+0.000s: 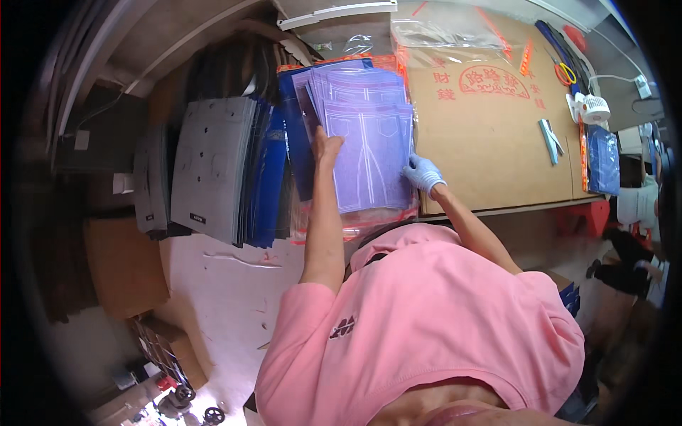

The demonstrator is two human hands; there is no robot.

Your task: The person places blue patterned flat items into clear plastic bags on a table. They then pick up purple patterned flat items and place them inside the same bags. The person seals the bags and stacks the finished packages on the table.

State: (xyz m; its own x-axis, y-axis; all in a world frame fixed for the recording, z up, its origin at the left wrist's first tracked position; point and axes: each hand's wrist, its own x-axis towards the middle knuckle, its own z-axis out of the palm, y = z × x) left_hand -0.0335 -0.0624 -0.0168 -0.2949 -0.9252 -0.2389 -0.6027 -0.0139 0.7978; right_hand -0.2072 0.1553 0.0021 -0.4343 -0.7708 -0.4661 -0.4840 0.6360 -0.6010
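Observation:
A stack of flat purple sheets [362, 153] printed with trousers, pockets and white seam lines lies before me, its upper sheets fanned out. My bare left hand [327, 148] is closed on the left edge of the stack, thumb on top and fingers mostly hidden. On the right edge, lower down, my right hand [424, 174] in a light blue glove grips the sheets, its fingertips partly hidden. Under and left of the purple stack are dark blue sheets [293, 128]. Clear plastic with a red-orange edge [355, 231] shows beneath the stack.
Left stand grey shirt-printed sheets [213, 163] and blue ones [268, 192]. Right, a large brown cardboard sheet [490, 149] bears a light blue tool [550, 142]. Yellow-handled scissors [565, 73], a small white fan [593, 108] and a blue packet [604, 160] lie at its far right.

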